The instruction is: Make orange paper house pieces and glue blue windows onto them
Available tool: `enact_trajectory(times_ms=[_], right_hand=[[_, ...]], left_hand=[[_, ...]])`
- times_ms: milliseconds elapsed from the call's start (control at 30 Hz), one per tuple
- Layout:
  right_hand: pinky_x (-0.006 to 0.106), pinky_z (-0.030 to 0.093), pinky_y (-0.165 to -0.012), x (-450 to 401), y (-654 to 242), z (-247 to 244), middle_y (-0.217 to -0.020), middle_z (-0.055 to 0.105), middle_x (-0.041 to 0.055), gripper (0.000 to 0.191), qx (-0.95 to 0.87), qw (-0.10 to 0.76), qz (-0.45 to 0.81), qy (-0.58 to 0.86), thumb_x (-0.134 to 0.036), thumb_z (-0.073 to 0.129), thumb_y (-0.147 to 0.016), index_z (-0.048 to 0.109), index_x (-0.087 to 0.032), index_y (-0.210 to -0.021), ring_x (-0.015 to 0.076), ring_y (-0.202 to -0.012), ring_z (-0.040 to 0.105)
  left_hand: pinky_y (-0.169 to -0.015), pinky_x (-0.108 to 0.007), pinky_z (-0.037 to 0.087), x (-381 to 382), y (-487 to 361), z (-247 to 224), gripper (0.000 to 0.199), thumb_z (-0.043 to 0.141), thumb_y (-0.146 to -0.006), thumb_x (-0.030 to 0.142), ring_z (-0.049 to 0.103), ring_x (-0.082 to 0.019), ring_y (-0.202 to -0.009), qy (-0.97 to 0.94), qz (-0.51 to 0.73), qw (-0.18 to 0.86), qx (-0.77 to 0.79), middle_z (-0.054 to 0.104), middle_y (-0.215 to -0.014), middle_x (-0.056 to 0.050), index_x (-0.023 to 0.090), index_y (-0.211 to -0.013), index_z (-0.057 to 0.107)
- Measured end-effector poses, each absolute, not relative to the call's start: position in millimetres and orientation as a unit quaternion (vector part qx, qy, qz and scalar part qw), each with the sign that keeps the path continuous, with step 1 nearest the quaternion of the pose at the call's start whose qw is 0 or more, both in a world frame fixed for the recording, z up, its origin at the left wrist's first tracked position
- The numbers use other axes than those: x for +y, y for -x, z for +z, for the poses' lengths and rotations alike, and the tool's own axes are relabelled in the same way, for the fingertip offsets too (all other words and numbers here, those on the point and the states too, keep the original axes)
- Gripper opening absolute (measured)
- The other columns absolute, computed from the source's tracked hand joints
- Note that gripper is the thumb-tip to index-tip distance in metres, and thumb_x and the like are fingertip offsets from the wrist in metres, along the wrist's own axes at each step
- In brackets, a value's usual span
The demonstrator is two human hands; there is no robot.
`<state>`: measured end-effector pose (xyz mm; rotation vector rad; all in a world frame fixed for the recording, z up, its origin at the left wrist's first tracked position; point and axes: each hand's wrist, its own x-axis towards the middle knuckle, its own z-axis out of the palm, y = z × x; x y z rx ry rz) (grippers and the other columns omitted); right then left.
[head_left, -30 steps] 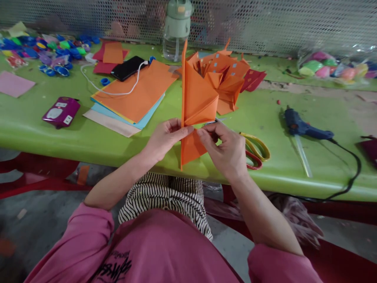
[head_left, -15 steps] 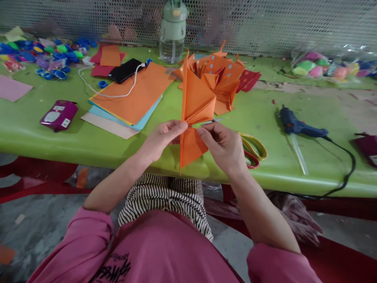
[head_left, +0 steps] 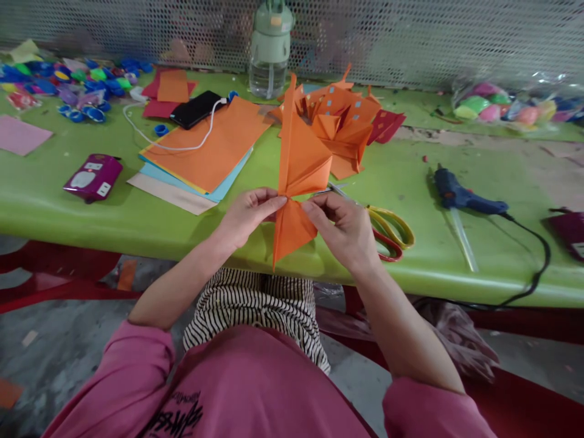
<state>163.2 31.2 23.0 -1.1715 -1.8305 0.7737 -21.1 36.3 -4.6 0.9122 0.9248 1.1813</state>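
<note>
Between my hands is a folded orange paper piece [head_left: 303, 161], pinched in at its middle and fanning out above and below. My left hand [head_left: 253, 216] grips its left edge at the narrow waist, thumb on top. My right hand [head_left: 344, 228] pinches the lower flap near the same waist, its other fingers curled. Scissors [head_left: 390, 228] with yellow and red handles lie on the table beside my right hand, their blades partly covered by it. Behind the held piece stand several folded orange paper shapes [head_left: 351, 134], some with small coloured squares.
Stacked orange and blue sheets [head_left: 205, 152] lie left, with a black phone [head_left: 196, 109] and white cable on top. A purple box [head_left: 93, 176] sits farther left. To the right lies a blue glue gun [head_left: 465, 191]. A water bottle [head_left: 269, 55] stands at the back mesh.
The orange paper has turned slightly, its lower tip shifting left and more of its left strip facing me. Both hands keep their hold, moving slightly left.
</note>
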Motion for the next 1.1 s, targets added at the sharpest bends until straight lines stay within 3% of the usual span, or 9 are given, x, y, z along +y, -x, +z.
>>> enact_trajectory(times_ms=[133,267,400,533,667,900,1100], right_hand=[[0.024,0.037,-0.05,30.5,-164.2,22.6,-0.065,0.062,-0.0023,0.027,-0.726,0.41,0.304,0.461,-0.043,0.065,-0.091,0.068,-0.018,-0.081,0.0095,-0.056,0.05],[0.025,0.044,-0.057,31.1,-165.4,22.8,-0.069,0.067,-0.0011,0.02,-0.727,0.421,0.288,0.459,-0.036,0.065,-0.091,0.069,-0.019,-0.08,0.0117,-0.061,0.057],[0.026,0.044,-0.058,31.4,-166.1,24.5,-0.066,0.066,-0.0019,0.02,-0.744,0.42,0.253,0.455,-0.032,0.064,-0.092,0.067,-0.02,-0.076,0.0115,-0.059,0.054],[0.026,0.043,-0.057,30.6,-165.7,25.2,-0.067,0.065,-0.0019,0.021,-0.761,0.414,0.231,0.442,-0.031,0.064,-0.093,0.067,-0.021,-0.075,0.0112,-0.059,0.052],[0.027,0.043,-0.057,29.2,-164.7,24.2,-0.066,0.065,-0.0023,0.019,-0.765,0.416,0.224,0.438,-0.028,0.064,-0.093,0.068,-0.021,-0.076,0.0113,-0.06,0.053],[0.028,0.051,-0.065,26.5,-162.0,22.0,-0.092,0.075,0.0021,0.013,-0.783,0.422,0.201,0.41,-0.028,0.068,-0.093,0.071,-0.021,-0.104,0.0134,-0.073,0.064],[0.032,0.055,-0.072,27.3,-160.2,22.3,-0.091,0.077,0.0026,0.013,-0.826,0.422,0.105,0.36,-0.021,0.062,-0.096,0.073,-0.024,-0.102,0.0168,-0.081,0.069]], left_hand=[[-0.07,-0.023,0.058,37.8,22.2,-9.0,0.033,0.087,-0.068,0.045,0.066,-0.009,-0.067,-0.392,0.545,0.626,0.396,0.071,-0.071,0.003,0.018,-0.076,0.071],[-0.071,-0.024,0.059,36.7,22.7,-10.7,0.033,0.088,-0.068,0.045,0.068,-0.01,-0.069,-0.379,0.549,0.629,0.399,0.073,-0.077,0.002,0.018,-0.081,0.072],[-0.071,-0.021,0.058,34.7,23.1,-10.5,0.032,0.087,-0.068,0.045,0.065,-0.008,-0.068,-0.379,0.563,0.616,0.4,0.071,-0.075,0.004,0.019,-0.078,0.072],[-0.069,-0.021,0.056,34.6,22.8,-9.6,0.03,0.088,-0.067,0.04,0.066,-0.009,-0.072,-0.385,0.55,0.631,0.39,0.072,-0.078,0.003,0.019,-0.079,0.072],[-0.078,-0.023,0.056,36.1,18.7,-8.8,0.027,0.086,-0.065,0.031,0.069,-0.011,-0.079,-0.411,0.523,0.651,0.365,0.076,-0.082,0.002,0.021,-0.088,0.077],[-0.083,-0.027,0.056,34.6,14.1,-7.6,0.017,0.081,-0.065,0.027,0.07,-0.013,-0.082,-0.435,0.539,0.621,0.367,0.076,-0.078,0.001,0.019,-0.08,0.077],[-0.093,-0.033,0.055,29.3,15.5,-2.7,0.018,0.08,-0.067,0.029,0.071,-0.017,-0.092,-0.427,0.521,0.633,0.38,0.075,-0.079,0.001,0.02,-0.081,0.075]])
